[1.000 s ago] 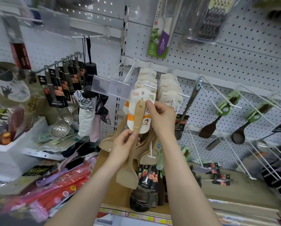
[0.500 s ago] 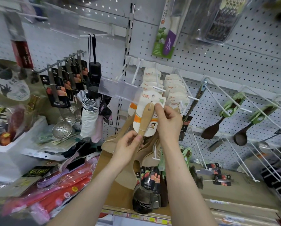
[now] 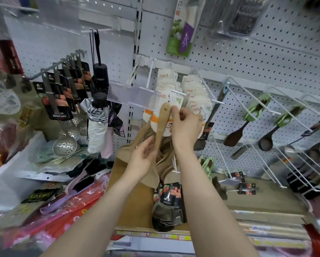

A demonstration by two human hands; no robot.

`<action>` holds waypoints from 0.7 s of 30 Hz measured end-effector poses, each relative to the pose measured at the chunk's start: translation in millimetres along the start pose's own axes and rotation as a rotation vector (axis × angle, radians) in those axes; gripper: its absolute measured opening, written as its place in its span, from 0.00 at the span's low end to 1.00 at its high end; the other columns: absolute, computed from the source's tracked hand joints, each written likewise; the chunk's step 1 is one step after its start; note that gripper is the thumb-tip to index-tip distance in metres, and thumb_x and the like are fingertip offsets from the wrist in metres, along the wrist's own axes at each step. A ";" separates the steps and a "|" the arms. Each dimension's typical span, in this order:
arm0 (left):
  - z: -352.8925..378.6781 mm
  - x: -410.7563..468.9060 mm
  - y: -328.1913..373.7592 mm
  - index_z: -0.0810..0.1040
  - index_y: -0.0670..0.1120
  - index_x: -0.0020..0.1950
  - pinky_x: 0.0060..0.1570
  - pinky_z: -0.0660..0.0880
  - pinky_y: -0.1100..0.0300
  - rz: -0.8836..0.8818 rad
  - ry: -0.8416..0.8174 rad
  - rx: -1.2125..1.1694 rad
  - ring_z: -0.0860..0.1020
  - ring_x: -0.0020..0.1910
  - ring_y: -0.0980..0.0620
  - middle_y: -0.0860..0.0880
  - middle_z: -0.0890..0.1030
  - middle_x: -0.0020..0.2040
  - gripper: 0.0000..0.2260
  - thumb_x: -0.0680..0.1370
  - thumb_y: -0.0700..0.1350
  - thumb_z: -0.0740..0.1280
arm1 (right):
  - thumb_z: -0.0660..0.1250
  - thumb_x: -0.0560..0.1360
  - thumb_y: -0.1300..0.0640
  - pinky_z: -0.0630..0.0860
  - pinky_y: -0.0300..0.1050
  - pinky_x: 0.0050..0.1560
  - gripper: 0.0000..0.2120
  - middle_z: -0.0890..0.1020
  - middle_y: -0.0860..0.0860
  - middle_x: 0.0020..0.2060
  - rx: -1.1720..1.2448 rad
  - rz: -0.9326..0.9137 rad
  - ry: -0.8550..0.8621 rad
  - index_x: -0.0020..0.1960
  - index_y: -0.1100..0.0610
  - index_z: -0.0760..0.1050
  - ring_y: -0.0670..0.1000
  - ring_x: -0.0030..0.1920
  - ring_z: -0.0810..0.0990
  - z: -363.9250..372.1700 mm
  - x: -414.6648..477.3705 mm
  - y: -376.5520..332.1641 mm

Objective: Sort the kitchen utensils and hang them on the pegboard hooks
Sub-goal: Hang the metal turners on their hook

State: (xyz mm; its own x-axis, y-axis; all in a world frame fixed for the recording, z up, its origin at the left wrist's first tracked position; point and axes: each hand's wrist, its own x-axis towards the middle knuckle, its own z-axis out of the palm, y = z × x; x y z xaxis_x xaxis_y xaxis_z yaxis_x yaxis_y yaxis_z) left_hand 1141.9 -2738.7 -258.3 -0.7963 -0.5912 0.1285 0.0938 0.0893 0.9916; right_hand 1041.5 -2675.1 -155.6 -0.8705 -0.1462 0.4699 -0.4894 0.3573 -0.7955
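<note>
Head view: the right hand pinches the top end of a wooden spatula just beside its hanging hole. The left hand grips the shaft lower down and holds it nearly upright, blade downward. The hole sits right at the tip of a white hook (whether the wire has entered it I cannot tell), so I judge this spatula to be about to be hung, not yet hung.

Just behind the hands, other wooden spatulas hang in a bunch, below cream carded packs on the upper hooks. Further right on the pegboard, dark spoons on green cards hang in place. To the left, steel skimmers hang from a rail.

Much of the sorting looks done, but not all of it. Black-carded utensils lie on the shelf under the hands, with smaller carded pieces to their right. Several bare hooks stand out from the board nearby, so more hanging seems likely once this spatula is on.
</note>
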 end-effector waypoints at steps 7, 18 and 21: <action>-2.8 -24.5 -28.0 0.71 0.48 0.71 0.65 0.70 0.62 -0.074 -0.022 0.061 0.75 0.64 0.58 0.52 0.76 0.66 0.20 0.80 0.36 0.65 | 0.65 0.79 0.55 0.73 0.38 0.49 0.11 0.87 0.48 0.47 -0.101 0.044 -0.033 0.58 0.50 0.83 0.50 0.48 0.84 -14.6 -66.4 39.8; 15.2 -84.7 -83.8 0.77 0.49 0.64 0.59 0.72 0.64 -0.281 -0.042 0.167 0.76 0.58 0.59 0.54 0.79 0.59 0.16 0.79 0.35 0.65 | 0.65 0.79 0.55 0.74 0.42 0.48 0.09 0.87 0.50 0.44 -0.250 0.373 -0.139 0.53 0.50 0.84 0.52 0.46 0.83 -54.1 -141.1 138.2; 27.3 -95.3 -98.1 0.77 0.52 0.63 0.59 0.73 0.63 -0.340 -0.023 0.184 0.76 0.56 0.61 0.56 0.80 0.57 0.16 0.79 0.36 0.65 | 0.66 0.79 0.57 0.75 0.45 0.49 0.08 0.86 0.50 0.43 -0.245 0.411 -0.186 0.52 0.50 0.84 0.54 0.45 0.83 -64.4 -146.4 165.9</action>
State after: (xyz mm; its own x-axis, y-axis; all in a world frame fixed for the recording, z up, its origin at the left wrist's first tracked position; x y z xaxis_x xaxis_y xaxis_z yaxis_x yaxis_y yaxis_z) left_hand 1192.3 -2669.3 -368.2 -0.7769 -0.5937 -0.2098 -0.2852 0.0348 0.9578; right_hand 1091.1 -2535.0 -331.8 -0.9939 -0.1018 0.0436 -0.0977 0.6219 -0.7770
